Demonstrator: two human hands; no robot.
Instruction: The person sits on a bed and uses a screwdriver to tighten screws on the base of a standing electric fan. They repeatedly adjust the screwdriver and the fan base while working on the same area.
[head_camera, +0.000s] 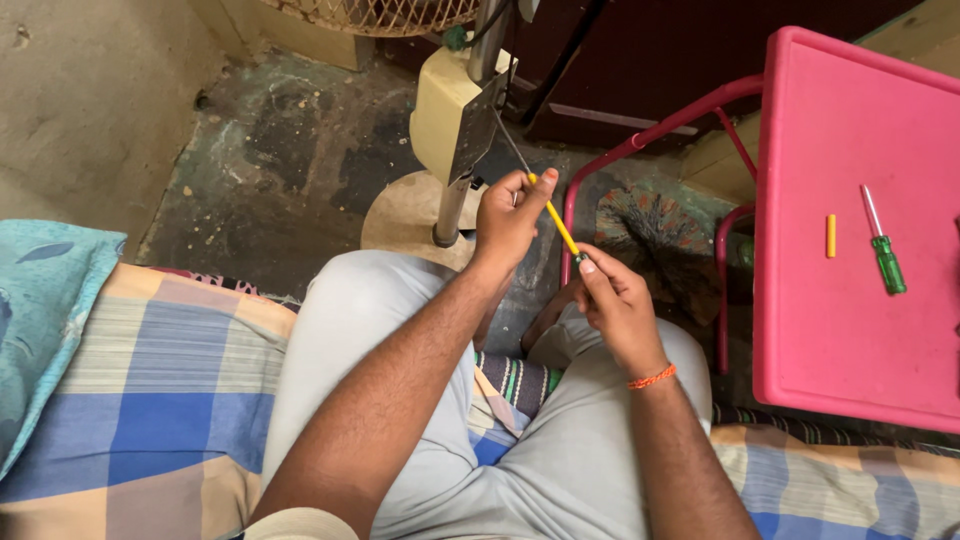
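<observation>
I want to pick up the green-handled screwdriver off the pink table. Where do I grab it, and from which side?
Take the green-handled screwdriver by its green handle, the thick end nearest you; the thin metal shaft points away. It lies flat and alone on the pink table, so come down from above, fingers across the handle. The right hand is nearer.

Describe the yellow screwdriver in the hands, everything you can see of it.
The screwdriver is slim, with a yellow handle that looks plastic and a thin dark metal shaft. It slants up and left, its tip at the fan's grey plate. The left hand pinches the handle's upper end between thumb and fingers; the right hand holds the lower end, where a bit of green shows. Nothing else touches it.
</observation>
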